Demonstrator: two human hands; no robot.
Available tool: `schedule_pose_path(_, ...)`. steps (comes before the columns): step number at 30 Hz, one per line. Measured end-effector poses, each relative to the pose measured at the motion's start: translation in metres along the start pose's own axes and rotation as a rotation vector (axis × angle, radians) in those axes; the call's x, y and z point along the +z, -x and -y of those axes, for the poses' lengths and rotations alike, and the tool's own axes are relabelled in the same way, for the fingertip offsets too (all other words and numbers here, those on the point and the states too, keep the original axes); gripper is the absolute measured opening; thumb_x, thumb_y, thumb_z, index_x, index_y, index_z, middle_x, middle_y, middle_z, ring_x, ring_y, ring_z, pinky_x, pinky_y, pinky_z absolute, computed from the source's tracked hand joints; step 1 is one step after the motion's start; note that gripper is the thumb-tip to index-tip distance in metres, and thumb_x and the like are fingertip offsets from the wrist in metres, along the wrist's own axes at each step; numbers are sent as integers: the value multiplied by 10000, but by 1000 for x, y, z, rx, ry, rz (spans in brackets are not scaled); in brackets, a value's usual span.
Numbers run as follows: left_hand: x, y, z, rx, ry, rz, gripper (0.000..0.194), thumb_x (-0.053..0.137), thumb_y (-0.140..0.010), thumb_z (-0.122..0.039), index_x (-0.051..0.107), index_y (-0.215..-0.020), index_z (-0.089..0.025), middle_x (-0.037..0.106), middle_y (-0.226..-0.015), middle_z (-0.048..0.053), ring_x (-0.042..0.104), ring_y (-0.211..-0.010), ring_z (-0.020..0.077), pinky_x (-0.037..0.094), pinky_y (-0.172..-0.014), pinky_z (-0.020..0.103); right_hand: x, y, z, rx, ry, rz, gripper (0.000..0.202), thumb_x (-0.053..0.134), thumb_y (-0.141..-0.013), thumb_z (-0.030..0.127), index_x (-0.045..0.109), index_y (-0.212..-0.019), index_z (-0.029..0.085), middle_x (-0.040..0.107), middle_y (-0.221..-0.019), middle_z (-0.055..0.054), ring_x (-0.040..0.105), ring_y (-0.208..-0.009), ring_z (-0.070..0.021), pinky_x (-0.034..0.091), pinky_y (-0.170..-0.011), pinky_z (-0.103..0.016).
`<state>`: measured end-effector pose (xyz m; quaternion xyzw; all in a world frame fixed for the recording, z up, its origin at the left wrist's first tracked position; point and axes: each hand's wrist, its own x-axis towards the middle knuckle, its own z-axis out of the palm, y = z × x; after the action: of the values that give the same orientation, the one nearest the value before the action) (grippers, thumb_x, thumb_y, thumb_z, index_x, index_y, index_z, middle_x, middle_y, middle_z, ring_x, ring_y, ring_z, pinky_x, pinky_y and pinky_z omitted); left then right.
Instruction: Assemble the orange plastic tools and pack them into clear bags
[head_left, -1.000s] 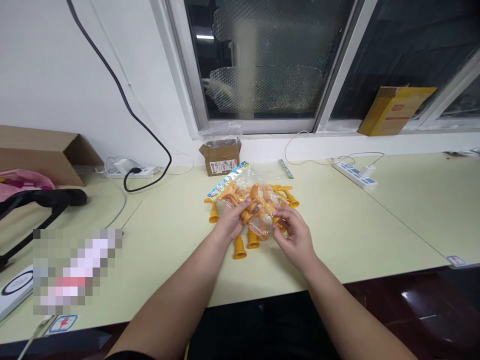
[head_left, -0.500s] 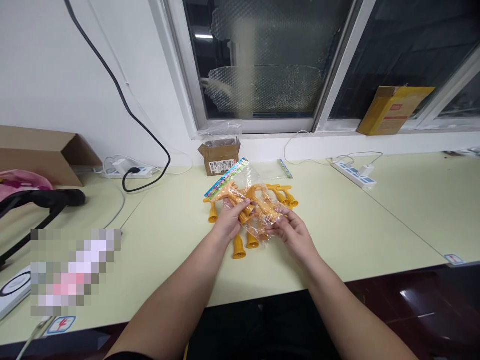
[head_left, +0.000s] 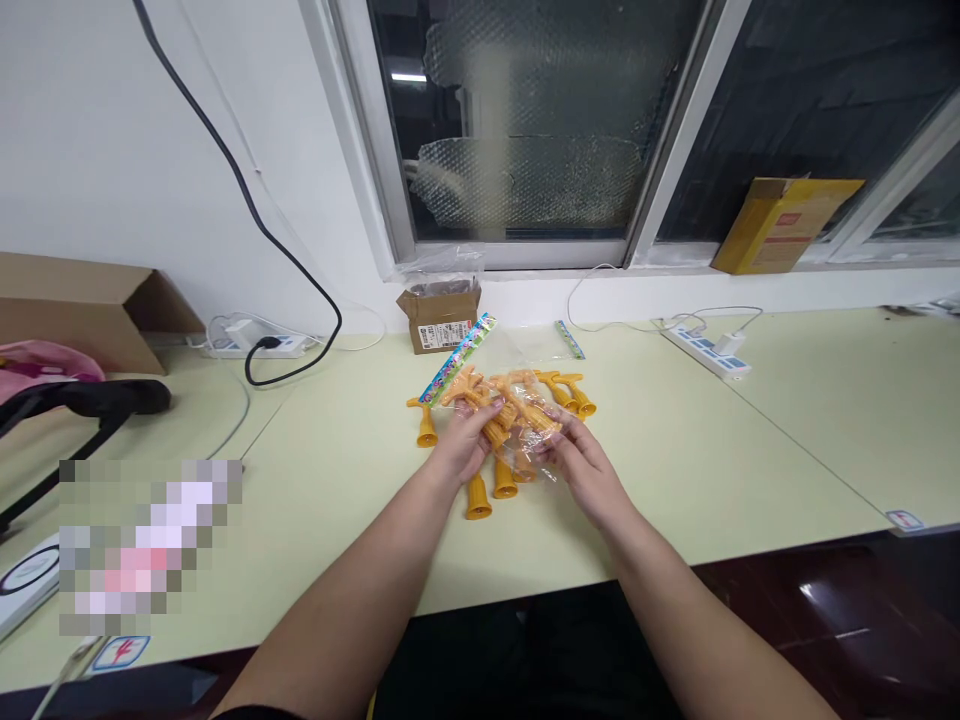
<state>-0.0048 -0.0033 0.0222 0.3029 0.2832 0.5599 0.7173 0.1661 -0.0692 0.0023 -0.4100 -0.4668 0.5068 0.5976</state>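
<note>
A clear plastic bag (head_left: 529,425) with a colourful printed strip (head_left: 459,358) holds several yellow-orange plastic pieces with flared ends. My left hand (head_left: 463,440) grips the bag's left side, thumb on top of the pieces. On the right side, my right hand (head_left: 581,462) pinches the bag near the end of one piece. Loose yellow pieces lie on the table around and under the bag: one (head_left: 426,428) at the left, one (head_left: 478,498) in front, others at the back right. Another clear bag (head_left: 525,343) with a printed strip lies flat behind.
The pale table (head_left: 352,500) runs along a wall below a window. A small open carton (head_left: 442,318) stands at the back. Power strips (head_left: 703,350) lie right and left. A large carton (head_left: 82,305), a black frame (head_left: 97,397) and a blurred patch are at the left.
The held bag's printed strip has shifted slightly right and tilted more steeply. The bag is gathered more closely around the pieces. Both hands remain on it in nearly the same places.
</note>
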Motion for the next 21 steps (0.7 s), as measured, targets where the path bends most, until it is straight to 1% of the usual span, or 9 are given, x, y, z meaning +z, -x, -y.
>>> schedule_pose_path(2,-2,-1,2,-2,29,9,511,884,-714,-194,579,-1124,-215,764,-1040,37,756,-935,196,627,-849,336,-1,-3,-2,-105,121,16,419,652,-936,449,633,-1315,272,677,-1296,-79,675,-1097,-229,573,-984,-423)
schedule_pose_path(3,-3,-2,3,1,33,10,514,878,-725,-200,576,-1141,-217,763,-1049,36,756,-927,190,627,-851,334,0,-4,-4,-117,127,21,440,649,-938,460,620,-1339,280,648,-1358,-81,670,-1131,-233,564,-1006,-432)
schedule_pose_path(4,-4,-3,3,2,31,13,529,875,-734,-210,571,-1167,-219,762,-1067,39,757,-924,191,628,-855,341,0,-5,-5,-100,96,18,461,650,-935,471,606,-1354,285,646,-1364,-81,684,-1111,-233,569,-999,-438)
schedule_pose_path(6,-6,-4,4,-5,14,22,575,869,-752,-239,555,-1234,-225,758,-1128,60,759,-946,208,629,-867,370,3,-7,-6,6,-40,1,489,662,-921,491,589,-1354,276,702,-1245,-79,724,-956,-221,601,-911,-430)
schedule_pose_path(9,-7,-5,4,-21,4,43,596,848,-786,-285,547,-1297,-228,744,-1225,105,756,-1016,251,627,-888,413,3,-11,-2,199,-258,-16,417,694,-889,487,641,-1212,229,744,-955,-58,679,-708,-189,595,-680,-346)
schedule_pose_path(12,-5,-4,2,-64,19,44,565,828,-807,-323,573,-1301,-219,739,-1250,118,761,-1011,277,629,-881,444,-1,-18,8,347,-442,66,287,674,-888,469,665,-1015,212,680,-769,-30,551,-558,-142,476,-482,-262)
schedule_pose_path(15,-3,-2,1,-108,36,31,508,798,-832,-340,609,-1285,-206,752,-1217,114,764,-1004,279,628,-895,450,-5,-25,16,468,-555,177,246,679,-883,456,632,-880,215,581,-654,11,412,-476,-97,352,-400,-203)
schedule_pose_path(18,-2,-2,1,-136,39,20,434,767,-859,-343,644,-1249,-197,773,-1145,104,764,-1014,267,625,-918,425,0,-29,17,497,-541,191,266,717,-870,469,623,-881,221,558,-635,28,346,-449,-80,300,-380,-190)
schedule_pose_path(21,-4,-3,2,-167,37,43,358,751,-872,-343,682,-1184,-183,786,-1081,102,762,-1026,260,619,-949,407,11,-30,13,459,-456,117,321,728,-866,519,619,-893,219,568,-627,33,309,-419,-66,249,-363,-196)
